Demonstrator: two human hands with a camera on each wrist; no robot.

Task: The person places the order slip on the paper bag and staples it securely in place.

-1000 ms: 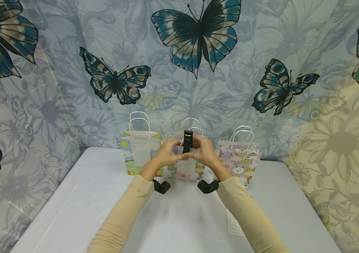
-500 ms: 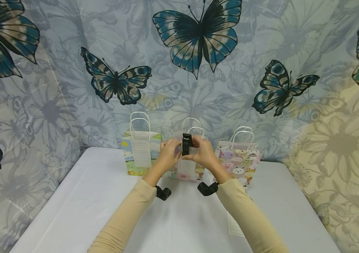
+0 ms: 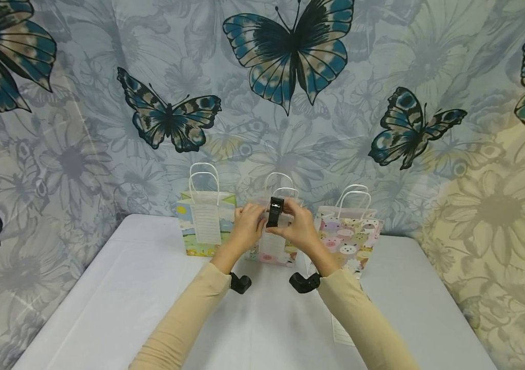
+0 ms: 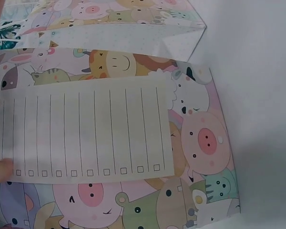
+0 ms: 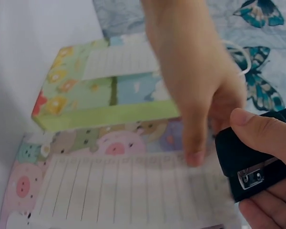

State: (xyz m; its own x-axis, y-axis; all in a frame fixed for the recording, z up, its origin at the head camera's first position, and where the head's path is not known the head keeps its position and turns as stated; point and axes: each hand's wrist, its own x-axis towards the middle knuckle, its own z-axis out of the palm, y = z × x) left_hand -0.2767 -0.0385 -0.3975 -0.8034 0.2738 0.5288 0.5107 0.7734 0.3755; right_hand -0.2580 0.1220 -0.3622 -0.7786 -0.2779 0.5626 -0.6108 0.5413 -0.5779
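My right hand (image 3: 300,226) grips a black stapler (image 3: 274,211), thumb on its top and fingers beneath, as the right wrist view shows. The stapler's metal front end (image 5: 251,178) lies close to the upper edge of a lined checklist slip (image 5: 128,188). That slip lies against the front of the middle paper gift bag (image 3: 285,257), printed with cartoon animals. My left hand (image 3: 247,224) pinches slip and bag at the top, its thumb (image 5: 195,150) on the paper. In the left wrist view, the slip (image 4: 86,129) shows ruled lines and small checkboxes; only a fingertip appears there.
A green and blue gift bag (image 3: 188,231) with a slip on its front stands to the left. Another animal-print bag (image 3: 348,241) stands to the right. One loose slip (image 3: 342,331) lies on the white table (image 3: 262,318), partly under the right forearm. A butterfly-print cloth (image 3: 262,128) hangs behind.
My left hand has drawn back from the stapler to the bag's top edge. The stapler has come slightly lower and tilted, and its metal end now shows in the head view.
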